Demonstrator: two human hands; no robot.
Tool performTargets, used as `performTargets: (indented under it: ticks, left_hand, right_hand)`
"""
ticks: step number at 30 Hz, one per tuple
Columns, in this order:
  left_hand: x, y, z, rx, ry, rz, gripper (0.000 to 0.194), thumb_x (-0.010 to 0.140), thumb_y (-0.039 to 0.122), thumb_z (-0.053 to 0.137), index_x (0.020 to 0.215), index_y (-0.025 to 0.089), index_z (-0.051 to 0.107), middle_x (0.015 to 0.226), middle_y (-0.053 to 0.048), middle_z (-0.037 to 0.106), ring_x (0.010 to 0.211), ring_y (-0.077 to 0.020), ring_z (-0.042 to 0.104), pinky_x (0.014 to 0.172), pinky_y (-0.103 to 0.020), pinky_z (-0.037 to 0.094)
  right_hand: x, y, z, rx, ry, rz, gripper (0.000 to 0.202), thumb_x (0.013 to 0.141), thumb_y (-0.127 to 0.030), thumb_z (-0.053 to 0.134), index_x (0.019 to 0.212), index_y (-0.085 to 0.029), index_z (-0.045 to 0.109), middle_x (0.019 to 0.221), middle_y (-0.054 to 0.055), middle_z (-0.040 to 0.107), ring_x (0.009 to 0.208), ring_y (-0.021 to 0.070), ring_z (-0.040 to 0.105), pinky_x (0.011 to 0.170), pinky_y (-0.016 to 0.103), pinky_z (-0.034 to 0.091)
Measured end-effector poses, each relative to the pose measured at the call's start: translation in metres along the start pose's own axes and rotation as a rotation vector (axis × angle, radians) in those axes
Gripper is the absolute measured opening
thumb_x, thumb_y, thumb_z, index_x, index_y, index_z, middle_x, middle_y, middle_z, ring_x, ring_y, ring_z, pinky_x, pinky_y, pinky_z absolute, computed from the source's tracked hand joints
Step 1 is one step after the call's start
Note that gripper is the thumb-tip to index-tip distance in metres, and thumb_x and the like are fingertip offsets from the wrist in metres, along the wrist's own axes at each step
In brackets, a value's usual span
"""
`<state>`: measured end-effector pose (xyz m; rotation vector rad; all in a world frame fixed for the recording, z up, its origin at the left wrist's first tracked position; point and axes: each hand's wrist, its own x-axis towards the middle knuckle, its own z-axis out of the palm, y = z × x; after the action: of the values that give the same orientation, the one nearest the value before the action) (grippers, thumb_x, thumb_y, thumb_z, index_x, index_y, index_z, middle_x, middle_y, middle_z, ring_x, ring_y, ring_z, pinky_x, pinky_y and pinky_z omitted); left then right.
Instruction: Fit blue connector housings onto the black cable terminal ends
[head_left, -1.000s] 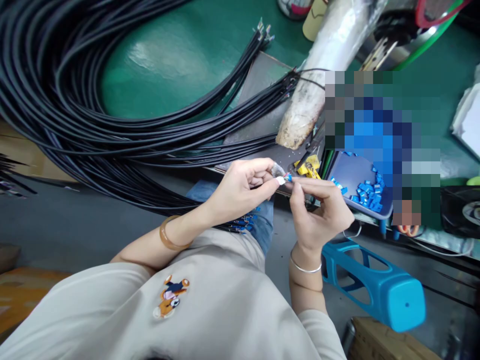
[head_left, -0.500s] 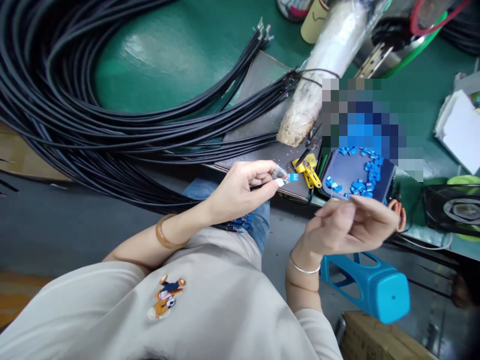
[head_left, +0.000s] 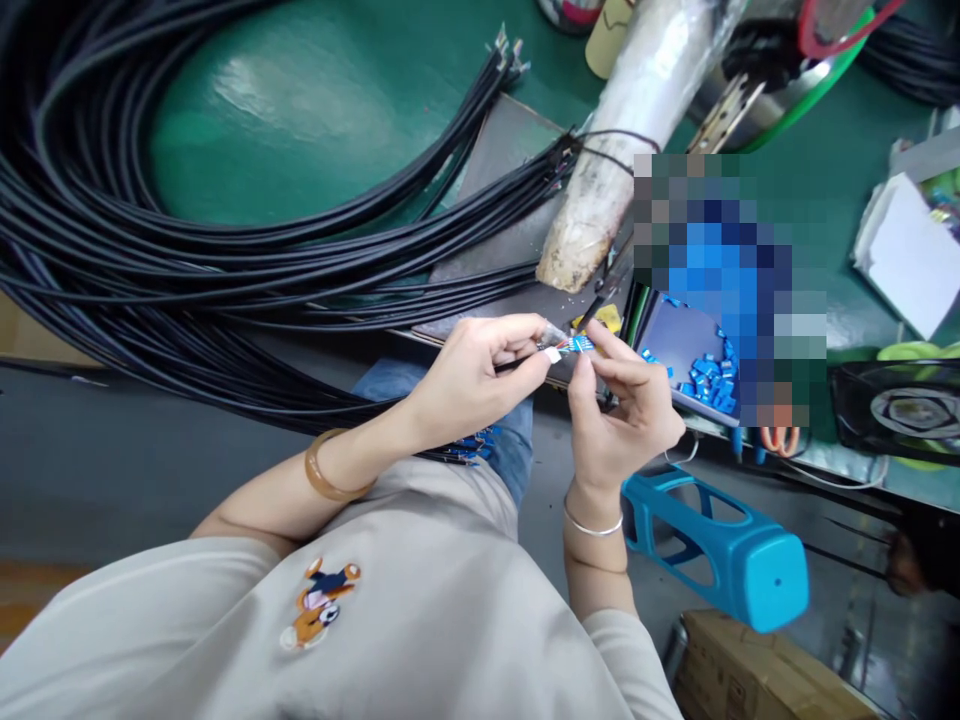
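My left hand is closed around the end of a black cable, whose thin coloured wires fan out past the fingertips. A small blue connector sits at the tips of these wires. My right hand pinches that connector between thumb and forefinger, close against the left fingertips. To the right, a dark tray holds many loose blue connectors. Behind my right fingers lies a yellow-handled tool, partly hidden.
Bundles of black cables sweep across the left of the green bench. A wrapped white roll lies over the metal plate. Orange-handled tool loops are at the bench edge. A blue stool and cardboard box stand below.
My right hand has moved left from beside the tray to the cable end and closed on the blue connector. My left hand keeps its hold. The view has shifted slightly.
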<state>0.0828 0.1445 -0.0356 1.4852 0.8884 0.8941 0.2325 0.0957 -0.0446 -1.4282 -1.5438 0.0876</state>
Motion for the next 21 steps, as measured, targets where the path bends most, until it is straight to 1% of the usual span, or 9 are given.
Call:
performTargets:
  ticks: [4,7,10,14,19,21]
  left_hand:
    - [0.0013,-0.0015,0.0007,-0.030,0.010,-0.008,0.016,0.090,0.023,0.057,0.083,0.013,0.066,0.064,0.001,0.054,0.054,-0.0068,0.043,0.052,-0.020,0.037]
    - [0.0018,-0.0030,0.0018,-0.046,0.034,0.007,0.016,0.090,0.023,0.058,0.084,0.013,0.068,0.067,-0.001,0.060,0.056,-0.0073,0.050,0.054,-0.019,0.041]
    - [0.0022,-0.0040,0.0030,-0.060,0.063,0.074,0.015,0.089,0.020,0.059,0.090,0.012,0.071,0.075,-0.003,0.067,0.062,-0.0089,0.059,0.058,-0.018,0.046]
    - [0.0024,-0.0032,0.0034,-0.056,0.078,0.143,0.017,0.088,0.018,0.059,0.094,0.011,0.074,0.083,-0.004,0.073,0.069,-0.0100,0.065,0.062,-0.017,0.050]
    - [0.0015,-0.0013,0.0021,-0.057,0.083,0.105,0.019,0.087,0.016,0.059,0.096,0.011,0.075,0.087,-0.004,0.075,0.073,-0.0114,0.068,0.067,-0.017,0.054]
    - [0.0008,-0.0015,0.0013,-0.055,0.070,0.087,0.019,0.087,0.016,0.060,0.096,0.011,0.075,0.087,-0.005,0.076,0.072,-0.0114,0.068,0.067,-0.017,0.053]
  right_hand:
    - [0.0031,0.0007,0.0028,0.002,0.024,-0.047,0.010,0.086,-0.014,0.068,0.092,-0.019,0.061,0.109,0.009,0.077,0.095,0.0216,0.077,0.073,0.030,0.065]
    - [0.0047,0.0004,0.0042,0.052,0.041,-0.050,0.014,0.084,-0.011,0.069,0.093,-0.019,0.062,0.110,0.009,0.077,0.096,0.0218,0.077,0.074,0.030,0.065]
    - [0.0061,-0.0008,0.0036,0.054,0.023,-0.046,0.013,0.084,-0.012,0.068,0.094,-0.019,0.063,0.112,0.008,0.076,0.098,0.0222,0.076,0.077,0.032,0.065]
    - [0.0078,-0.0029,0.0008,0.033,-0.003,-0.054,0.012,0.084,-0.012,0.068,0.093,-0.020,0.065,0.115,0.008,0.075,0.096,0.0227,0.077,0.079,0.035,0.065]
    - [0.0061,-0.0009,0.0002,-0.010,-0.018,-0.112,0.014,0.084,-0.011,0.068,0.093,-0.020,0.063,0.115,0.008,0.075,0.100,0.0232,0.076,0.077,0.034,0.066]
    - [0.0046,0.0011,0.0006,-0.038,-0.028,-0.131,0.014,0.084,-0.012,0.068,0.093,-0.021,0.062,0.114,0.007,0.076,0.098,0.0216,0.076,0.076,0.032,0.066]
